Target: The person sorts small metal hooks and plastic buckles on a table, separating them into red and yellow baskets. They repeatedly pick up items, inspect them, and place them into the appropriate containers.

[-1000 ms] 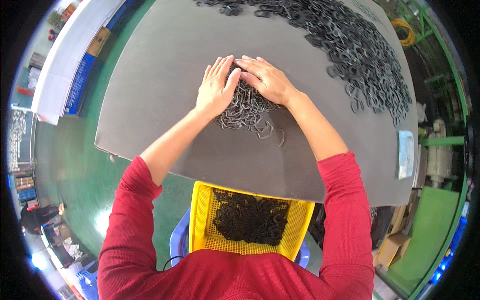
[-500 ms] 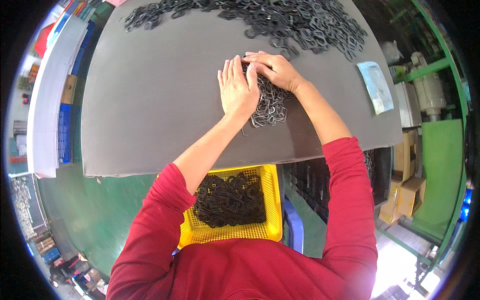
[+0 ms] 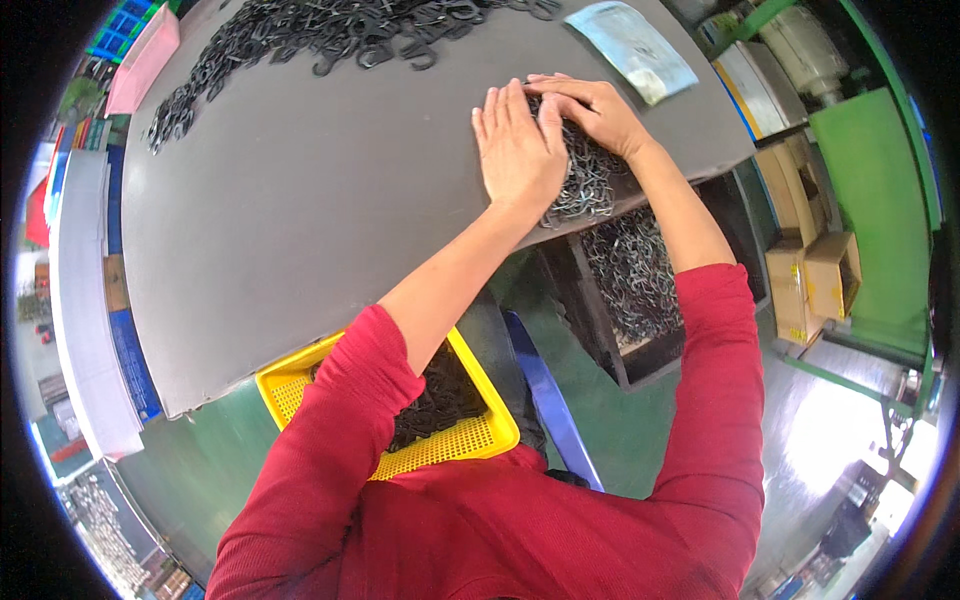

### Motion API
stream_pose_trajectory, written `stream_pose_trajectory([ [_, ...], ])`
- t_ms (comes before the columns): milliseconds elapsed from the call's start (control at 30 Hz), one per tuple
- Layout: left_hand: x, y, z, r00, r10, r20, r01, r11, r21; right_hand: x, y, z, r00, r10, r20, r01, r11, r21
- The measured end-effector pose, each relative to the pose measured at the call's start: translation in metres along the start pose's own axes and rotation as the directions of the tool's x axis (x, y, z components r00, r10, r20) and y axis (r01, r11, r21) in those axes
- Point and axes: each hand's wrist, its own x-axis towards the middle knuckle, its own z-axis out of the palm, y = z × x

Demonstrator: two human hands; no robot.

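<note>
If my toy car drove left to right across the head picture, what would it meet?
Pink plastic container, yellow perforated plastic basket, bare left hand, bare right hand, brown cardboard boxes, flat green panel.

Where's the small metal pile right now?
Head view, upper right of centre: the small metal pile lies on the table at its near edge, between the left hand and right hand.

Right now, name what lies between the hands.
A heap of curved metal hooks lies between the left hand and right hand, in the head view.
</note>
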Motion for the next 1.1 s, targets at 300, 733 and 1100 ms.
stream_pose_trajectory([
  [300, -0.093, 0.102, 0.058, 0.963, 0.213, 0.164, -0.158, 0.943, -0.293, -0.165, -0.046, -0.069, 0.883, 0.399, -0.246, -0.402, 0.915, 0.039],
  [733, -0.064, 0.02, -0.06, 0.962, 0.243, 0.127, -0.224, 0.963, -0.148, -0.17, -0.096, -0.038, 0.799, 0.323, -0.508, -0.492, 0.836, -0.242],
  [1100, 0.03, -0.085, -0.152, 0.938, 0.281, 0.203, -0.269, 0.96, -0.083, 0.101, 0.026, -0.048, 0.794, 0.12, -0.597, -0.356, 0.887, -0.295],
])
